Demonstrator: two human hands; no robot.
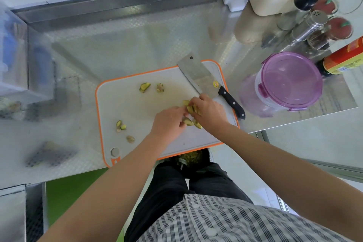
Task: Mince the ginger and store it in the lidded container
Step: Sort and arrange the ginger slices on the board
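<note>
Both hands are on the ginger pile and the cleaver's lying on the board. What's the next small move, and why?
Probably move the right hand to take the cleaver by its handle, the left hand holding the pile together. It is coarse chunks, not minced, and the cleaver lies unheld just beyond the right hand.

On the white plastic cutting board with an orange rim [137, 108], our left hand [169, 122] and right hand [209, 112] pinch a heap of yellow-green ginger slices [191, 111] between them. The steel cleaver with a black handle [198, 73] lies flat at the board's far right corner. Just right of it stands the clear round container with a purple lid [290, 80].
</note>
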